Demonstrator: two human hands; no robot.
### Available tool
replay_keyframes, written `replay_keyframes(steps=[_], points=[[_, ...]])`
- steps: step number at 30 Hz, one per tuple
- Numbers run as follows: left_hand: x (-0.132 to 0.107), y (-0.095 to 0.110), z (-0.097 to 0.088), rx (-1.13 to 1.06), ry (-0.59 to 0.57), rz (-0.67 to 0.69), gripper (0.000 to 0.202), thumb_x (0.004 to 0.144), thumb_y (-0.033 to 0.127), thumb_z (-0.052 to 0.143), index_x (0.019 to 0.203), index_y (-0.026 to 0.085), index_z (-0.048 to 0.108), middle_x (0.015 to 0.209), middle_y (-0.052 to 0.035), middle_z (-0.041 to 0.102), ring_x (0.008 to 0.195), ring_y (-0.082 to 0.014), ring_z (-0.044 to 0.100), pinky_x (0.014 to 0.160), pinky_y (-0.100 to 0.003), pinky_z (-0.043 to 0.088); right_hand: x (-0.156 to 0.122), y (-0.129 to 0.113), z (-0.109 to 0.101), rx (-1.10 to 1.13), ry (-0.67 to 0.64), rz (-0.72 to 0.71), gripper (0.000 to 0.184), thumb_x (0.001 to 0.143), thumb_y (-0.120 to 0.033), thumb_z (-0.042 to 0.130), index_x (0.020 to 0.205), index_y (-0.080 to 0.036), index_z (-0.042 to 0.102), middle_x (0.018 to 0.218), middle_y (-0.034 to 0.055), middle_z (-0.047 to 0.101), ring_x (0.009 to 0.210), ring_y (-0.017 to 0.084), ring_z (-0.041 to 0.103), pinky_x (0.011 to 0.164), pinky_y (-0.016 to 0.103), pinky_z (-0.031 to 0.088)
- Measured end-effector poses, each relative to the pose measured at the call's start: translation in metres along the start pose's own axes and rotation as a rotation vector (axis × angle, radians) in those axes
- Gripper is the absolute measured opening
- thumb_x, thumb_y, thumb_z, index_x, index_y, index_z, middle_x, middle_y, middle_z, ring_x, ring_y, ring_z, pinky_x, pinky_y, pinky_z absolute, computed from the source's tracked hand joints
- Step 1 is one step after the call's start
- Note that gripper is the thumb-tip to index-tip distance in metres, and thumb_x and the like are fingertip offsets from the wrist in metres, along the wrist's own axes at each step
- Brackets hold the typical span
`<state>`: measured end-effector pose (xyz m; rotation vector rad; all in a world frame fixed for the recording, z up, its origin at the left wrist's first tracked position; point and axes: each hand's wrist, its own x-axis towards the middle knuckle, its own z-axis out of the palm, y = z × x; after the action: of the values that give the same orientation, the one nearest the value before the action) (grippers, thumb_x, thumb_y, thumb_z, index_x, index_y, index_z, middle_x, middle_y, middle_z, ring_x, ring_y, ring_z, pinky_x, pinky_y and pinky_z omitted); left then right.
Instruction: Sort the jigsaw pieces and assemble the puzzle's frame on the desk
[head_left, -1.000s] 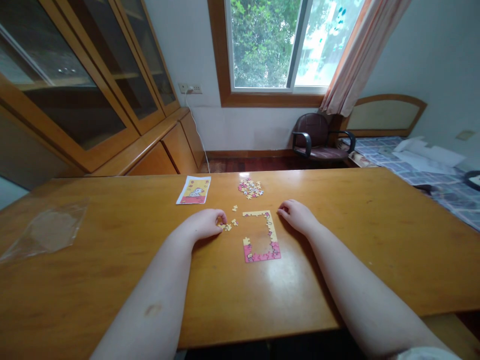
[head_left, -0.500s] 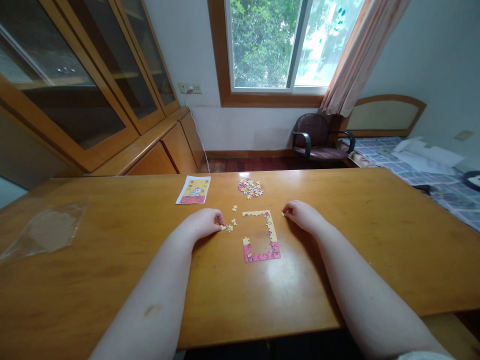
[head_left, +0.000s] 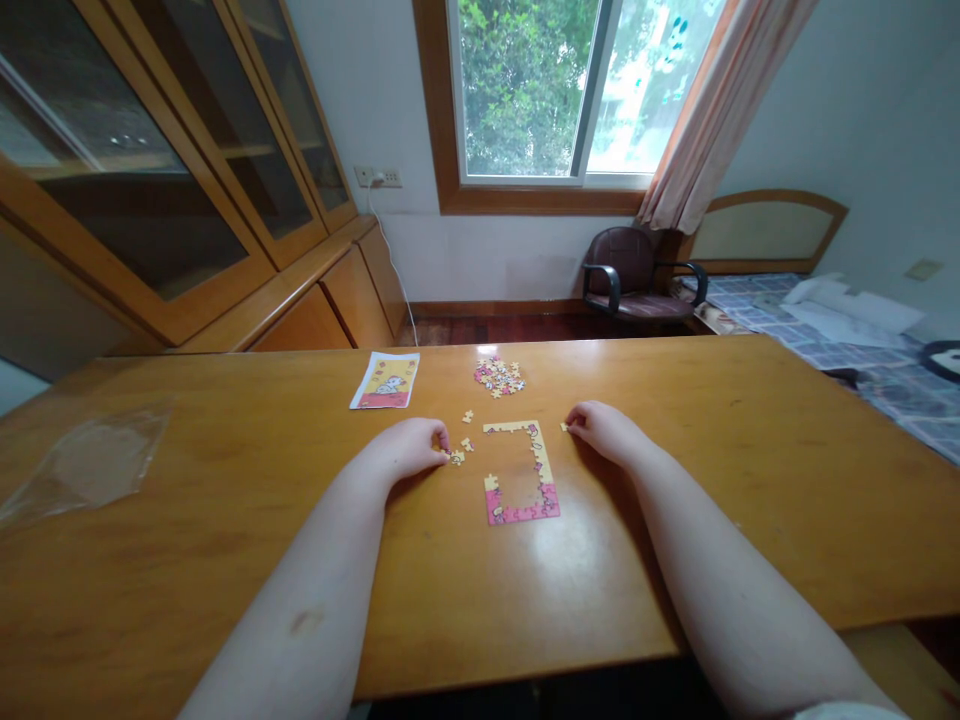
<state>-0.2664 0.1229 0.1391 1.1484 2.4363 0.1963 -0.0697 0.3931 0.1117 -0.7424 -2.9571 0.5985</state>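
Note:
A partly built jigsaw frame [head_left: 525,470], yellow above and pink below, lies on the wooden table [head_left: 225,480] between my hands. My left hand [head_left: 409,450] rests curled on the table to its left, fingertips pinched on small yellow puzzle pieces [head_left: 456,457]. My right hand [head_left: 604,430] lies to the right of the frame, fingers closed on a small yellow piece [head_left: 564,427] at its fingertips. Two loose pieces [head_left: 467,416] lie just beyond my left hand. A pile of unsorted pieces [head_left: 499,376] sits farther back.
A picture card [head_left: 385,380] lies at the back left of the pieces. A clear plastic bag [head_left: 90,460] lies at the table's left end. Behind the table stand wooden cabinets [head_left: 187,200], a dark armchair [head_left: 637,275] under the window, and a bed [head_left: 840,330] on the right.
My right hand has slid a little to the right, away from the frame's top corner, with a small piece at its fingertips. My left hand has barely shifted.

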Motion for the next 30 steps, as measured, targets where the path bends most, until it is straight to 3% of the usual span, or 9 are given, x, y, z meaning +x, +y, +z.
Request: replay_keyframes(steps=[9, 15, 30], points=[[0.000, 0.006, 0.001, -0.011, 0.116, 0.065, 0.023, 0.072, 0.035, 0.056, 0.091, 0.026, 0.065, 0.083, -0.0011, 0.067, 0.071, -0.0176, 0.059, 0.057, -0.025, 0.035, -0.002, -0.002, 0.000, 0.032, -0.039, -0.011, 0.007, 0.080, -0.024, 0.063, 0.082, -0.018, 0.063, 0.086, 0.0049, 0.067, 0.074, 0.016, 0.058, 0.063, 0.024, 0.039], [0.002, 0.016, 0.006, -0.023, 0.113, 0.100, 0.027, 0.072, 0.039, 0.057, 0.095, 0.026, 0.065, 0.086, -0.0020, 0.067, 0.073, -0.0182, 0.060, 0.057, -0.025, 0.036, -0.003, 0.000, 0.002, 0.078, -0.035, -0.045, 0.006, 0.078, -0.022, 0.064, 0.081, -0.018, 0.060, 0.085, 0.0046, 0.066, 0.073, 0.015, 0.057, 0.064, 0.023, 0.040], [0.002, 0.014, 0.007, -0.005, 0.108, 0.091, 0.030, 0.074, 0.041, 0.056, 0.099, 0.027, 0.063, 0.090, -0.0027, 0.068, 0.077, -0.0196, 0.062, 0.058, -0.026, 0.037, -0.004, 0.002, 0.001, 0.157, -0.030, -0.060, 0.010, 0.078, -0.027, 0.063, 0.084, -0.019, 0.064, 0.082, 0.0028, 0.067, 0.069, 0.014, 0.058, 0.062, 0.024, 0.040]])
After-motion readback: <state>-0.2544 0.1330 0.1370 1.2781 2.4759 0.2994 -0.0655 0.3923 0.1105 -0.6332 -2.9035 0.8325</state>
